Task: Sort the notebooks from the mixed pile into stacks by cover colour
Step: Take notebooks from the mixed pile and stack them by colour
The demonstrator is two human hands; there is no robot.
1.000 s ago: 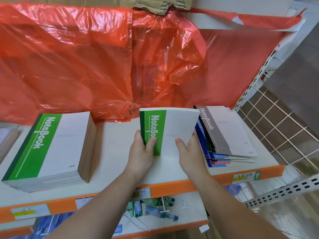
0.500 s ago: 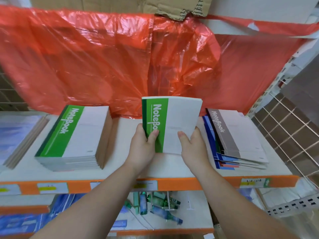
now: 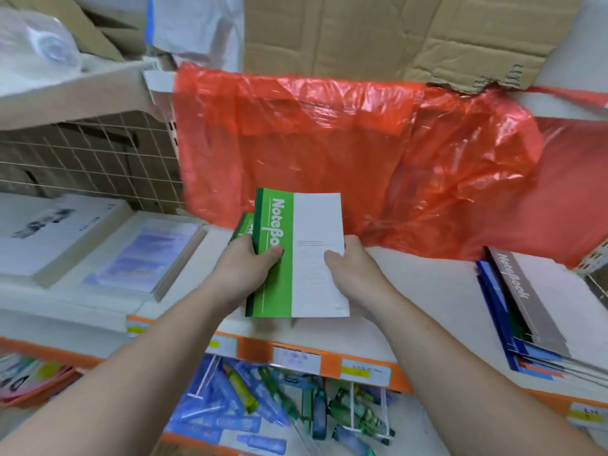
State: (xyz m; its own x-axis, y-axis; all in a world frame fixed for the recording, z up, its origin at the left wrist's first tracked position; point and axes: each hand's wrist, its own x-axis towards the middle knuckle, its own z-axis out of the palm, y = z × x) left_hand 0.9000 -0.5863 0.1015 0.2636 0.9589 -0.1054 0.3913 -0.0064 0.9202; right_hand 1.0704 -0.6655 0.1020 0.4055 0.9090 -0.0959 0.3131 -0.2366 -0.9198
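**Green notebook (image 3: 296, 255) held in both hands over the shelf (image 3: 421, 291)**

The notebook, with a green band down its spine side and a white cover, was held upright and facing the camera above the front of the white shelf. It was gripped at its left edge by the left hand (image 3: 245, 269), with the thumb laid on the green band and the fingers hidden behind. Its right edge was gripped by the right hand (image 3: 353, 271), with the thumb pressed on the white part.

A corner of another green cover (image 3: 242, 225) was seen just behind the left hand; whether the two were touching could not be told. The mixed pile (image 3: 513, 337) was found well apart at the right end of the shelf, topped by a grey notebook (image 3: 526, 297) with blue covers fanned out beneath it. A red plastic sheet (image 3: 362, 153) was hung behind the shelf, under torn cardboard (image 3: 394, 34). Packaged pens (image 3: 279, 406) were scattered on the lower shelf.
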